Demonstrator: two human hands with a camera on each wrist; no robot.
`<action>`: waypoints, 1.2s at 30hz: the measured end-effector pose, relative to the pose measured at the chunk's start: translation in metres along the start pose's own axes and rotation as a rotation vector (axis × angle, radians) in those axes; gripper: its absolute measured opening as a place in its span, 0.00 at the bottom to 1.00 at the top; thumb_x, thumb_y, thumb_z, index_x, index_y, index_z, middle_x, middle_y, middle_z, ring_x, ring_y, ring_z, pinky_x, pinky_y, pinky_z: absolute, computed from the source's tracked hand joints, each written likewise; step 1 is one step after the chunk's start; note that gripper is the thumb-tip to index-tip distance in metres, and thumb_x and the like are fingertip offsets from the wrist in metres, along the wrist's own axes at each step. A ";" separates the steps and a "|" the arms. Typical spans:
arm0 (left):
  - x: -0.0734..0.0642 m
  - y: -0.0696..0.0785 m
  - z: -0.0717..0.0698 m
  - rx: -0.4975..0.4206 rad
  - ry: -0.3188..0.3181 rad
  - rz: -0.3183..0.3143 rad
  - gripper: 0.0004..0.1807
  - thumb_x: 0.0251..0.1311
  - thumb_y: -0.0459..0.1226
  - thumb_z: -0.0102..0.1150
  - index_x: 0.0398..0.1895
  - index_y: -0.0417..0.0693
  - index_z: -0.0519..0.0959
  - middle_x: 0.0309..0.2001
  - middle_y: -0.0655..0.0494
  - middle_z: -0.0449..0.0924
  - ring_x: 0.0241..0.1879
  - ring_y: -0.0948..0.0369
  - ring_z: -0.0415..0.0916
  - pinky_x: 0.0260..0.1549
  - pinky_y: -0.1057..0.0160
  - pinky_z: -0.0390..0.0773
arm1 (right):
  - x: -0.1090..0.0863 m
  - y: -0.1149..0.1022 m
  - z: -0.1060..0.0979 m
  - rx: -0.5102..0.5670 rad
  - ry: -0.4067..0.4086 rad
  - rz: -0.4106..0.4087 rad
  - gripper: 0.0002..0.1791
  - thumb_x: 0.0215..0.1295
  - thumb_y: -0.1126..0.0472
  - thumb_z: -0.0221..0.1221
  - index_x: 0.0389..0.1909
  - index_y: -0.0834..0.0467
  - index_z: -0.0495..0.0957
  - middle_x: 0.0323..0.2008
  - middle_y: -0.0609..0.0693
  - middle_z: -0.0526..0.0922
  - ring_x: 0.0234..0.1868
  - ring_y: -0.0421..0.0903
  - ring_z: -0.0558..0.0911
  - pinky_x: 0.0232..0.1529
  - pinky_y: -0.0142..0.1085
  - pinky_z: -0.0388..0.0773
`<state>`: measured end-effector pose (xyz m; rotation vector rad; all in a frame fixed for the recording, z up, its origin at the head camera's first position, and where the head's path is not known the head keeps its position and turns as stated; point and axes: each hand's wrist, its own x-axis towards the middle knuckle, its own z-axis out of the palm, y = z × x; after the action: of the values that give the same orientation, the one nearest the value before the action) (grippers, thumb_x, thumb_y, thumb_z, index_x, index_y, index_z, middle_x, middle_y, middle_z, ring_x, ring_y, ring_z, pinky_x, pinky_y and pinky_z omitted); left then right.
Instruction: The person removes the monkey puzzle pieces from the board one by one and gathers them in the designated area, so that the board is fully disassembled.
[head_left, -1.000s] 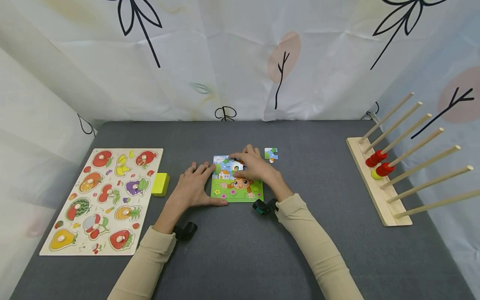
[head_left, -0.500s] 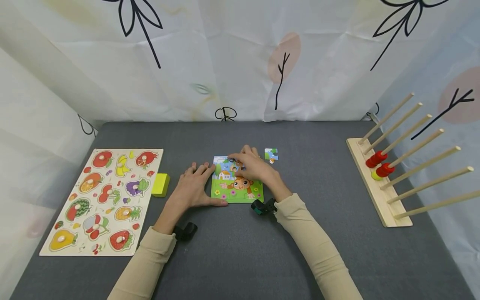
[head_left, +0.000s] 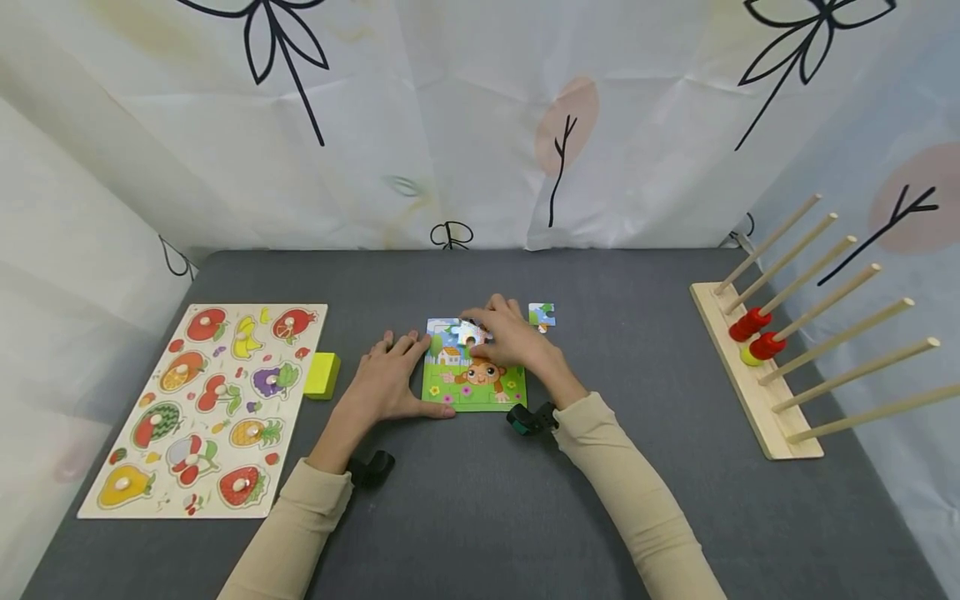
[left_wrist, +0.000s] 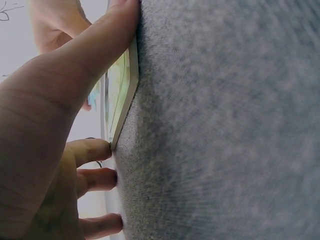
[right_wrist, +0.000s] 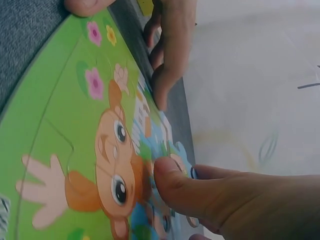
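A jigsaw puzzle [head_left: 435,385] with a monkey, flowers and a house lies on the grey table in front of me. My left hand [head_left: 386,379] rests with spread fingers at its left side, the thumb along its near edge. Between thumb and fingers, my right hand [head_left: 510,335] pinches a jigsaw piece [head_left: 470,333] over the puzzle's upper part. That piece is tilted and catches the light. In the right wrist view, the thumb covers much of it, close over the monkey's head. Another jigsaw piece [head_left: 541,314] lies loose beyond the puzzle's far right corner.
To the left lies a fruit peg board [head_left: 168,450], with a yellow block [head_left: 322,375] at its right edge. A wooden rack [head_left: 795,429] with upright pegs and a few red and yellow beads stands at the right. A patterned white curtain [head_left: 480,125] hangs behind the table.
The pinched piece lay flatter half a second ago, with its picture showing; now it is tilted and shiny. My left hand has stayed in place. The head view has shifted slightly.
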<state>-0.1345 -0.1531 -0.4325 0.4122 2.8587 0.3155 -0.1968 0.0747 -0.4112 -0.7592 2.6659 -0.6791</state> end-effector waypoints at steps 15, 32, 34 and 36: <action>0.000 0.000 0.001 -0.008 -0.006 -0.010 0.68 0.40 0.75 0.69 0.81 0.50 0.58 0.80 0.42 0.57 0.78 0.31 0.50 0.68 0.27 0.62 | -0.016 0.028 -0.026 -0.036 0.035 0.021 0.30 0.71 0.58 0.64 0.72 0.51 0.72 0.51 0.58 0.70 0.44 0.51 0.60 0.39 0.40 0.61; -0.001 -0.002 0.003 -0.022 0.007 -0.006 0.68 0.39 0.74 0.70 0.81 0.50 0.58 0.80 0.42 0.57 0.79 0.31 0.49 0.69 0.27 0.60 | -0.043 0.074 -0.054 -0.105 0.030 0.104 0.30 0.69 0.63 0.65 0.71 0.54 0.72 0.52 0.62 0.71 0.46 0.54 0.63 0.44 0.45 0.65; -0.001 -0.002 0.003 -0.024 0.006 -0.006 0.68 0.40 0.74 0.70 0.81 0.50 0.58 0.80 0.42 0.57 0.79 0.31 0.49 0.69 0.27 0.60 | -0.044 0.080 -0.057 -0.099 0.025 0.117 0.30 0.70 0.63 0.64 0.71 0.54 0.72 0.52 0.63 0.70 0.47 0.55 0.63 0.45 0.46 0.66; -0.001 -0.002 0.003 -0.024 0.005 -0.005 0.68 0.40 0.74 0.70 0.81 0.50 0.58 0.80 0.42 0.57 0.79 0.31 0.49 0.69 0.27 0.60 | -0.047 0.084 -0.059 -0.090 0.018 0.133 0.29 0.70 0.63 0.64 0.72 0.54 0.72 0.53 0.63 0.70 0.47 0.56 0.63 0.47 0.48 0.66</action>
<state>-0.1334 -0.1544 -0.4358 0.4008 2.8576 0.3500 -0.2172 0.1853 -0.3974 -0.5943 2.7495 -0.5381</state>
